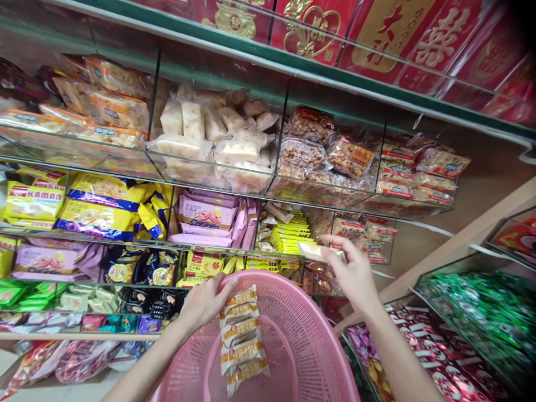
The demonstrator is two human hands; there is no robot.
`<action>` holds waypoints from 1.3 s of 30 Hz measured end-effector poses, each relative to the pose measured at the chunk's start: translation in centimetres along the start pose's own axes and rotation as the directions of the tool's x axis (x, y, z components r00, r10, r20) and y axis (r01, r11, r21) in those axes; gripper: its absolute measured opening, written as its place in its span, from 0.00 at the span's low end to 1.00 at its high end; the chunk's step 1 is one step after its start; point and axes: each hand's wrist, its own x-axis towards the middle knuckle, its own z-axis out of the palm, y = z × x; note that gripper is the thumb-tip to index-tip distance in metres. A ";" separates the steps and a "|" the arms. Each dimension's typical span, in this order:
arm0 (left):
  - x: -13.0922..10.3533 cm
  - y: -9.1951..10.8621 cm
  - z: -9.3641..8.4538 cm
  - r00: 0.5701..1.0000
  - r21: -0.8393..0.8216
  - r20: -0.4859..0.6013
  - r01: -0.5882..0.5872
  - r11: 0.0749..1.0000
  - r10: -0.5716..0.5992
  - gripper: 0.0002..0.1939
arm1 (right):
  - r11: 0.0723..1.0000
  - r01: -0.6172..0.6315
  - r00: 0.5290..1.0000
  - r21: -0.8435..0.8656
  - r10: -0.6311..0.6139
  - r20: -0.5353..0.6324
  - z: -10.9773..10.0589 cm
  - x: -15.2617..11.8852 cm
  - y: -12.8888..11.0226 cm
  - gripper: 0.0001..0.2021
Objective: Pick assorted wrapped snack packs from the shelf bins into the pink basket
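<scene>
My left hand point(206, 301) is closed on the rim of a pink plastic basket point(331, 341) with perforated walls. Inside it lies a row of wrapped snack bars point(242, 340) in clear and orange-gold packaging. Above the basket's right side, my right hand point(350, 274) pinches a small pale wrapped snack point(310, 252) between thumb and fingers. Just behind that snack is a shelf compartment with a stack of yellow snack packets point(292, 233). Some pale wrapped pieces point(274, 215) lie beside the stack.
Clear-fronted shelves hold white wrapped blocks point(194, 120), nut bars point(349, 155) and purple cookie packs point(205, 215). A glass shelf edge point(251, 42) runs overhead below red boxes point(312, 25). At right are bins of green-wrapped sweets point(473, 301) and a slanting wooden post point(452, 245).
</scene>
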 end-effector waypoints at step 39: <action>-1.0 0.1 -1.0 1.000 0.010 -0.003 0.006 1.000 -0.006 0.30 | 0.577 0.588 0.734 -0.567 -0.085 0.674 14.6 -13.5 -4.0 0.08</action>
